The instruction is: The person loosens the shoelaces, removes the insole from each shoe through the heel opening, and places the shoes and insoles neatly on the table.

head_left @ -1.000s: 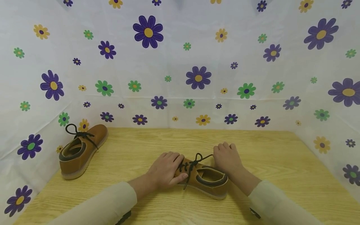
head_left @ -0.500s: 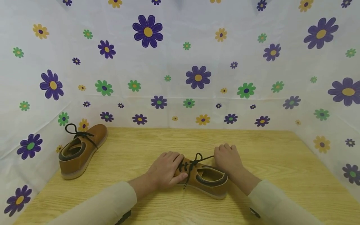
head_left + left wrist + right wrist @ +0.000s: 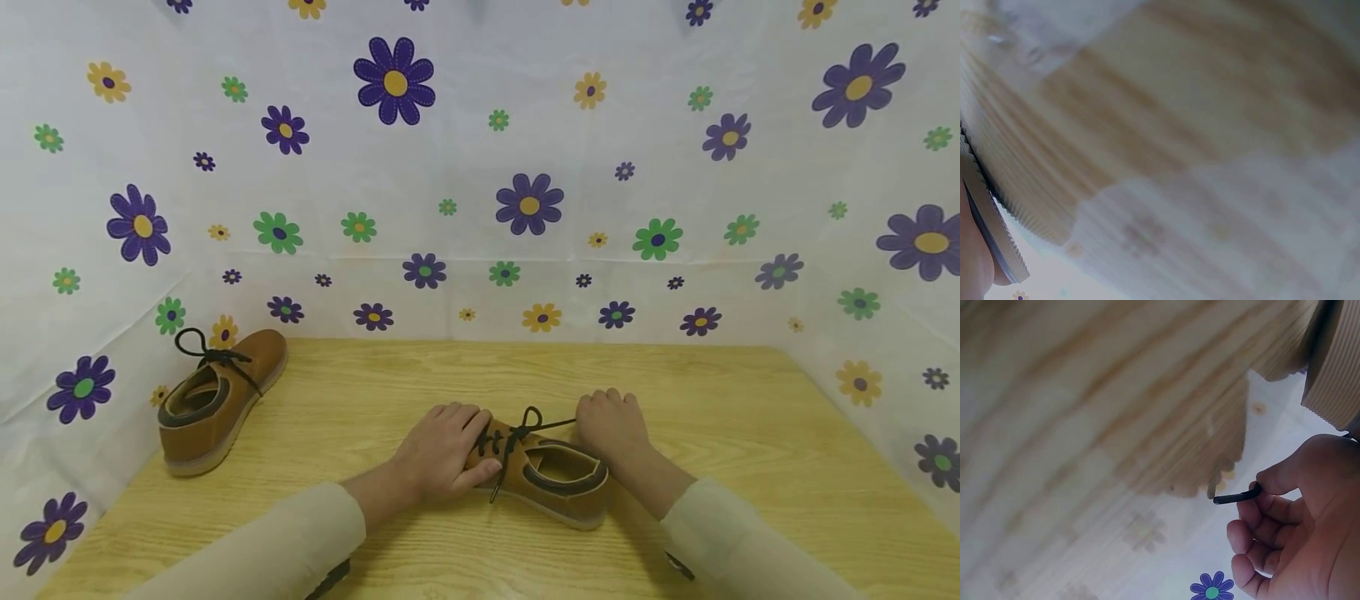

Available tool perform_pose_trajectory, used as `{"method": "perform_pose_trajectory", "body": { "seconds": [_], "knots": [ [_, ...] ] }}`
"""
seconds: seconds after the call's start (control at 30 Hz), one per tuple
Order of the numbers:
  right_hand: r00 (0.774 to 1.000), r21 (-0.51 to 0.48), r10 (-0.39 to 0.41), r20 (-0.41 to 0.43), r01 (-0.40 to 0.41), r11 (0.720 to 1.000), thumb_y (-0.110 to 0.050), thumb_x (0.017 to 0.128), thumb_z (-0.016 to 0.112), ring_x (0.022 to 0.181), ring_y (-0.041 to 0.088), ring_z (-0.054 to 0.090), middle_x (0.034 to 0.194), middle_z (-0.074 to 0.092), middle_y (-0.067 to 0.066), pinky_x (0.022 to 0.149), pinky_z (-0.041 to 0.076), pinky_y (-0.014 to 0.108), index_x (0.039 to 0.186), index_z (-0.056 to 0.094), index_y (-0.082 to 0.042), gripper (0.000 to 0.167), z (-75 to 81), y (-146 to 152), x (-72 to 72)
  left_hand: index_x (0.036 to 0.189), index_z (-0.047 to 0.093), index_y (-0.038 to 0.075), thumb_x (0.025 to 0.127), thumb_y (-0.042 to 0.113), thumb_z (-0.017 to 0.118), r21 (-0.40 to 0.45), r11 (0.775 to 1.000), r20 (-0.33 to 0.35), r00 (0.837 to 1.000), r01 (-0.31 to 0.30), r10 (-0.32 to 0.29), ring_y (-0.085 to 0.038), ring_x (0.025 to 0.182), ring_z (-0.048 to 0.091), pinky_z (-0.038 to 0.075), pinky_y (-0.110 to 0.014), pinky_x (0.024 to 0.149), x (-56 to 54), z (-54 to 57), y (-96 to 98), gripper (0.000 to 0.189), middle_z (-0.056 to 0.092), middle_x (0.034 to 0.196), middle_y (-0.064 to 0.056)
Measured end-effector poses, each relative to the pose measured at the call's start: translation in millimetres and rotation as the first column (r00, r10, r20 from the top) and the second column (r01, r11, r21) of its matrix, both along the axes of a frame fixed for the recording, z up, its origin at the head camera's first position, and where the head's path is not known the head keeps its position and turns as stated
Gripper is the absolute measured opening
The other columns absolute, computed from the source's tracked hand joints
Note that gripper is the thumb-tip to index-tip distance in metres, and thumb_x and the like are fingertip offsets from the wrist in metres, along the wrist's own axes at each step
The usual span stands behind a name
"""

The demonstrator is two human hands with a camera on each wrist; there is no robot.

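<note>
A brown lace-up shoe (image 3: 587, 505) lies in the middle of the table, its toe pointing left and its opening to the right. My left hand (image 3: 442, 454) grips the toe, thumb on the near side and fingers over the top; its palm side is hidden. In the left wrist view a ridged sole edge (image 3: 1004, 240) shows beside the hand. With thumb and forefinger, my right hand (image 3: 615, 427) pinches one end of the black shoelace (image 3: 557, 425), which runs taut from the knot. The lace's tip (image 3: 1229, 499) pokes out of the pinch. One loop stands at the knot, and another lace end hangs over the near side.
A second brown shoe (image 3: 217, 433), its black lace tied in a bow, stands at the table's left edge. White flower-print cloth (image 3: 465, 150) walls the back and both sides. The wood-grain table (image 3: 420, 375) extends around the hands.
My right hand has drawn slightly right and nearer, and the stretch of lace between it and the knot has lengthened. The left hand and the shoe keep their places.
</note>
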State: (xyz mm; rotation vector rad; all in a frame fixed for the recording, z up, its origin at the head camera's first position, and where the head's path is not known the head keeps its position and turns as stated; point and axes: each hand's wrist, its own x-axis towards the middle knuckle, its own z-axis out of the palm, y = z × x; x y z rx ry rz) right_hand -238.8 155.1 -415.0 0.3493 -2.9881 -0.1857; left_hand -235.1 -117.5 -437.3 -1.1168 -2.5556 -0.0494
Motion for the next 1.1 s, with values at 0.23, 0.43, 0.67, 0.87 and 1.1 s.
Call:
{"method": "perform_pose_trajectory", "body": {
  "seconds": [0.23, 0.43, 0.67, 0.87, 1.1],
  "knots": [
    [0.999, -0.006, -0.023, 0.037, 0.023, 1.000, -0.019, 0.091, 0.058, 0.080, 0.028, 0.057, 0.079, 0.060, 0.010, 0.077, 0.049, 0.048, 0.085, 0.065, -0.003, 0.018, 2.2, 1.2, 1.5, 0.138, 0.054, 0.005, 0.100, 0.061, 0.039, -0.001, 1.000, 0.000, 1.000, -0.002, 0.002, -0.026, 0.118, 0.059, 0.046, -0.046, 0.102, 0.3, 0.9, 0.3, 0.069, 0.061, 0.127, -0.010],
    [0.995, -0.040, -0.068, 0.071, 0.071, 0.997, -0.018, 0.089, 0.058, 0.075, 0.027, 0.053, 0.075, 0.057, 0.009, 0.074, 0.049, 0.049, 0.078, 0.064, -0.005, 0.019, 2.7, 1.2, 2.1, 0.138, 0.054, 0.004, 0.100, 0.061, 0.040, -0.002, 1.000, -0.005, 1.000, -0.003, 0.003, -0.026, 0.118, 0.059, 0.046, -0.045, 0.102, 0.3, 0.0, 0.6, 0.069, 0.061, 0.127, -0.010],
    [0.993, -0.066, -0.079, 0.083, 0.084, 0.994, -0.021, 0.087, 0.060, 0.075, 0.028, 0.053, 0.075, 0.057, 0.009, 0.074, 0.050, 0.050, 0.079, 0.064, -0.004, 0.019, -0.4, 1.6, 0.3, 0.139, 0.053, 0.005, 0.100, 0.061, 0.040, -0.002, 1.000, 0.007, 1.000, -0.007, 0.007, -0.026, 0.119, 0.058, 0.046, -0.046, 0.103, -0.1, -0.6, 1.0, 0.069, 0.060, 0.129, -0.010],
    [0.999, -0.048, -0.036, 0.034, 0.038, 0.998, -0.019, 0.090, 0.056, 0.079, 0.029, 0.053, 0.082, 0.058, 0.012, 0.072, 0.050, 0.048, 0.088, 0.062, -0.003, 0.017, -1.4, 0.9, -0.2, 0.139, 0.053, 0.005, 0.100, 0.061, 0.040, -0.003, 1.000, 0.006, 1.000, 0.000, 0.000, -0.026, 0.119, 0.058, 0.046, -0.046, 0.103, -0.5, -0.6, 0.5, 0.069, 0.060, 0.128, -0.010],
    [0.997, -0.044, 0.031, -0.075, -0.034, 0.998, -0.021, 0.093, 0.053, 0.082, 0.029, 0.051, 0.086, 0.055, 0.013, 0.070, 0.049, 0.045, 0.091, 0.057, -0.004, 0.018, -0.7, -0.2, 0.8, 0.139, 0.053, 0.004, 0.100, 0.062, 0.039, 0.002, 1.000, -0.004, 1.000, 0.004, -0.004, -0.026, 0.118, 0.059, 0.046, -0.046, 0.102, -1.1, -0.8, -0.1, 0.071, 0.061, 0.128, -0.010]
  ]
}}
